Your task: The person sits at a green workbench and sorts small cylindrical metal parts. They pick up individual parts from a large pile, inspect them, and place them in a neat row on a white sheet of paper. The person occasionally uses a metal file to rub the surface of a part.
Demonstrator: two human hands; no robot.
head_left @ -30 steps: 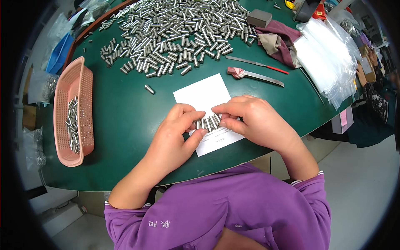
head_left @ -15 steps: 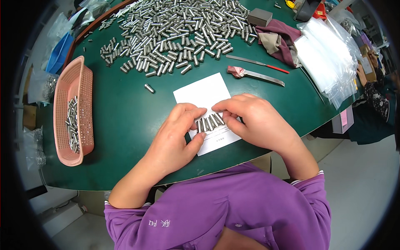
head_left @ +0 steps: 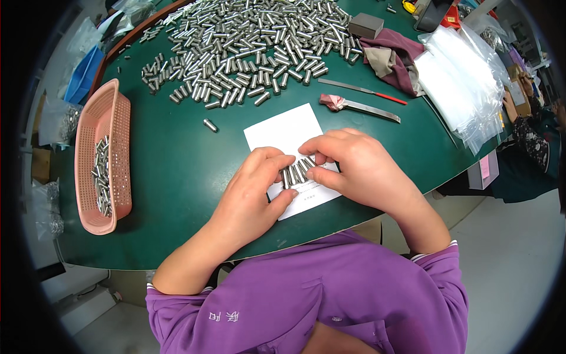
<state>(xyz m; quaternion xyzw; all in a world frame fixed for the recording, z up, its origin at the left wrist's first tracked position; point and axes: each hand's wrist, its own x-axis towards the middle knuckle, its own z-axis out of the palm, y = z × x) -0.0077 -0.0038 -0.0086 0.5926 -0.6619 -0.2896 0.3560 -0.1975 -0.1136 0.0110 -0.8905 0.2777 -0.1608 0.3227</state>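
A short row of shiny metal pins (head_left: 296, 173) lies side by side on a sheet of white paper (head_left: 285, 127). My left hand (head_left: 254, 184) curls round the row's left end, its thumb on the near side and fingertips on the far side. Round the right end bend the fingers of my right hand (head_left: 352, 160), with the thumb against the pins' near ends. Both hands are closed on the row and hide its outer pins in part. A single loose pin (head_left: 210, 125) lies on the table left of the paper.
A large heap of metal pins (head_left: 253, 47) covers the far side of the green table (head_left: 177, 194). At the left stands a pink basket (head_left: 122, 147) holding pins. A red-handled file (head_left: 365, 91), a wrapped metal bar (head_left: 371, 110), a cloth (head_left: 394, 62) and plastic bags (head_left: 451, 82) lie right.
My right thumb and fingers have shifted left along the row, covering more of its right end. The left hand has moved slightly right, and the pins now sit closer together.
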